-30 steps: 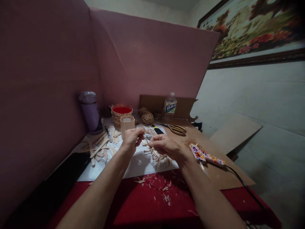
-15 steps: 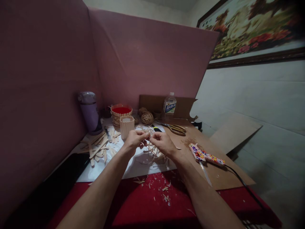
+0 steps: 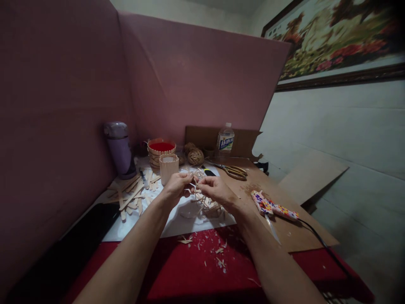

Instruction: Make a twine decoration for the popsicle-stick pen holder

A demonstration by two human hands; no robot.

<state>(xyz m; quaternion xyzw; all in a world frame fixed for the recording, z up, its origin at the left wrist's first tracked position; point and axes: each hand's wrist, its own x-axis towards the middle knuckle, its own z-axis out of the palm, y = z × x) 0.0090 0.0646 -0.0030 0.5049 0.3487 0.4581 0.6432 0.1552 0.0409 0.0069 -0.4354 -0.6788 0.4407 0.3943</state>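
Close together over the white paper, my left hand [image 3: 179,185] and my right hand [image 3: 214,190] both pinch a thin piece of twine [image 3: 195,195]. Its loose ends hang below my fingers. Exactly how the strand runs between the fingertips is too small to make out. Just behind my left hand stands a small cup of upright wooden sticks [image 3: 168,168]. Under and beyond my hands lies a heap of wood slivers [image 3: 210,207]. A black and yellow cutter [image 3: 209,171] rests beyond my right hand.
Craft sticks [image 3: 131,194] lie at left by a purple bottle [image 3: 119,150]. Behind are a red-lined basket [image 3: 161,147], twine balls [image 3: 195,156], scissors [image 3: 233,170] and a plastic bottle [image 3: 225,141]. A flowered glue gun [image 3: 274,207] with a cord lies right on cardboard [image 3: 303,236].
My hands have shifted slightly, with the fingertips a little further apart and the left hand a touch to the left. The twine stays between them.
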